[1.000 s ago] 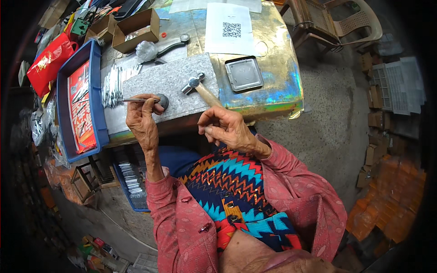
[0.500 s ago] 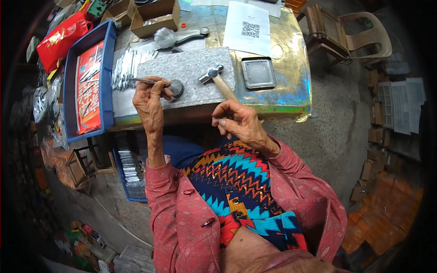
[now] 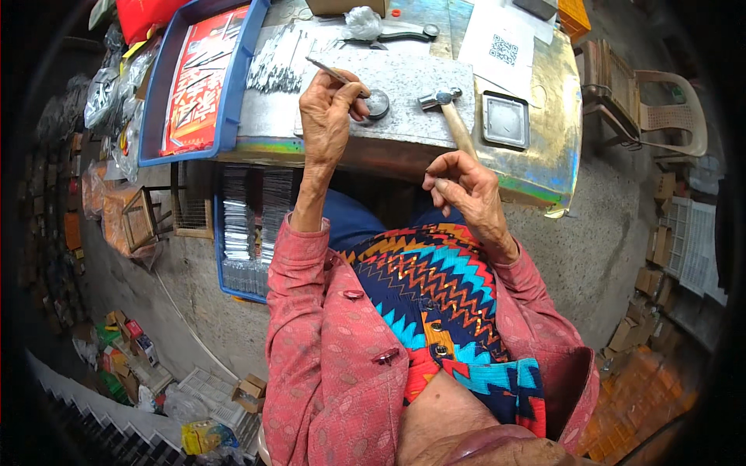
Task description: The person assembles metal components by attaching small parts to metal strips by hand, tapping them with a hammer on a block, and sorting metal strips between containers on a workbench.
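Note:
My left hand [image 3: 326, 113] is closed in a pinch on a thin dark metal strip [image 3: 323, 67], whose far end slants up and to the left. Close beside those fingertips, a round grey metal block [image 3: 377, 104] sits on a speckled grey slab [image 3: 416, 76]. A hammer [image 3: 458, 128] lies with its head on the slab and its wooden handle toward me. My right hand [image 3: 472, 193] is just off the table's front edge, near the handle's end. Its fingers are curled with thumb and forefinger together; anything between them is too small to make out.
Left of the slab are many thin metal strips [image 3: 280, 62] and a blue tray [image 3: 233, 116] lined with red printed paper. Black-handled pliers [image 3: 408, 36] lie behind. A square metal dish [image 3: 505, 120] is at right. Below the table stands a blue crate [image 3: 242, 293] of metal pieces.
The view has shifted and turned, so the table appears higher and farther right. The strip in my left hand looks more steeply slanted. Both hands keep nearly the same grips.

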Action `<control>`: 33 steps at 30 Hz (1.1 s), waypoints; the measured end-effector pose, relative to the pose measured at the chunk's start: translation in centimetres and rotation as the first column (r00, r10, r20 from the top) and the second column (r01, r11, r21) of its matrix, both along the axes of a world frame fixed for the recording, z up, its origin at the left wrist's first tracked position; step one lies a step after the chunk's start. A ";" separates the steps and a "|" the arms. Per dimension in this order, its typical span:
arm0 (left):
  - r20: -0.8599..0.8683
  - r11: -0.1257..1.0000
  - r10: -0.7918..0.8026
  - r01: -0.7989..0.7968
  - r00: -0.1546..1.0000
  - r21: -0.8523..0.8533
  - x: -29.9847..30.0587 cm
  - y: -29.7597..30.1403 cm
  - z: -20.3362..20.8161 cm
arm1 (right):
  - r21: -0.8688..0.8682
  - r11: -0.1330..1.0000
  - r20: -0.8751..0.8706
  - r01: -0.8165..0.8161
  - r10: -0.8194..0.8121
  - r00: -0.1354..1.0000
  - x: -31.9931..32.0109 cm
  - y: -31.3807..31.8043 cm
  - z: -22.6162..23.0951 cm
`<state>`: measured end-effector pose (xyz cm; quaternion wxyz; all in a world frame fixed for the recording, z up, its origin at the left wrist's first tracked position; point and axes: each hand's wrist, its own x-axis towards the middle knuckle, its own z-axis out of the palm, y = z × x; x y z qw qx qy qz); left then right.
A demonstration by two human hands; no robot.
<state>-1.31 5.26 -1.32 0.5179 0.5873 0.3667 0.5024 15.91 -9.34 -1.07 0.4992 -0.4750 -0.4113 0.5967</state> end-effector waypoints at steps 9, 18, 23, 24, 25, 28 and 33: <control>-0.077 0.999 0.045 -0.044 0.996 0.018 0.1 0.7 -1.0 | -0.021 1.000 0.059 -0.001 0.002 0.998 -0.5 -0.2 0.0; -0.077 0.999 0.005 -0.001 0.997 0.049 0.4 1.2 -1.3 | -0.029 0.999 0.078 -0.012 0.015 0.997 -0.6 -0.3 -0.2; -0.088 0.999 -0.013 0.017 0.996 0.037 0.2 1.2 -1.5 | -0.032 0.999 0.065 -0.021 0.023 0.998 -0.6 -0.2 -0.3; -0.106 0.999 -0.016 0.020 0.994 0.041 0.2 1.3 -1.4 | -0.034 0.999 0.064 -0.024 0.026 0.998 -0.5 -0.1 -0.4; -0.125 0.999 -0.018 0.023 0.992 0.044 0.2 1.3 -1.4 | -0.036 0.999 0.064 -0.027 0.029 0.998 -0.5 0.0 -0.4; -0.145 0.992 -0.029 0.045 0.989 0.114 0.3 1.5 -1.5 | -0.037 0.999 0.085 -0.018 0.021 0.996 -0.5 0.0 -0.1; -0.305 0.980 0.028 0.035 0.952 0.197 0.9 1.1 -0.7 | -0.029 0.999 0.096 -0.027 0.029 0.995 -0.2 0.3 -0.1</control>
